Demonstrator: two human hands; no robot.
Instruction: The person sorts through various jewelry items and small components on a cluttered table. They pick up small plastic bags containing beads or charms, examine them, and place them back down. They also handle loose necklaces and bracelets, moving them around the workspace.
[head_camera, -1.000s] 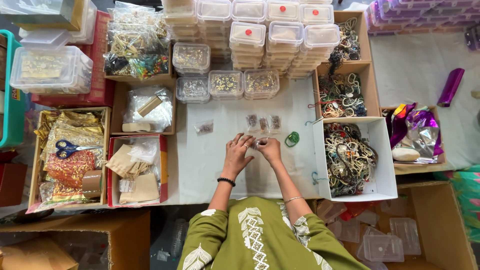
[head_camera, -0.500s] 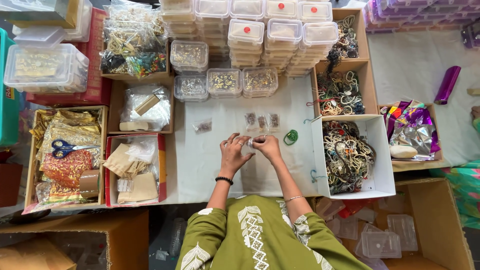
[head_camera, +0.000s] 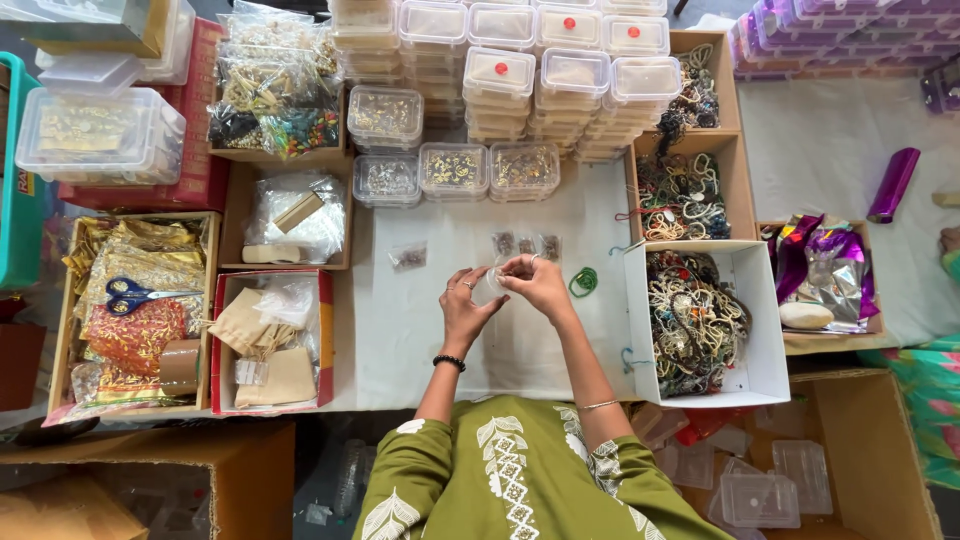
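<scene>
My left hand (head_camera: 464, 305) and my right hand (head_camera: 538, 284) meet over the white table cover (head_camera: 520, 350), both pinching a small clear plastic pouch (head_camera: 488, 287) between the fingers. What the pouch holds is too small to tell. Just beyond my hands lie three small filled pouches (head_camera: 525, 244) in a row, and another pouch (head_camera: 408, 257) lies to their left. A green loop of bands (head_camera: 584, 281) rests right of my right hand. I wear green sleeves, a black bead bracelet on the left wrist and a thin bangle on the right.
Stacked clear lidded tubs (head_camera: 520, 70) stand at the back. A white box of tangled jewellery (head_camera: 695, 320) sits at the right, with cardboard trays of beads (head_camera: 682, 195) behind. At the left are boxes with cloth pouches (head_camera: 268, 345), gold bags and blue scissors (head_camera: 135, 295). A purple foil pile (head_camera: 820, 265) lies far right.
My hands have stayed together in the same spot, with only small finger movements on the pouch. The view has shifted slightly.
</scene>
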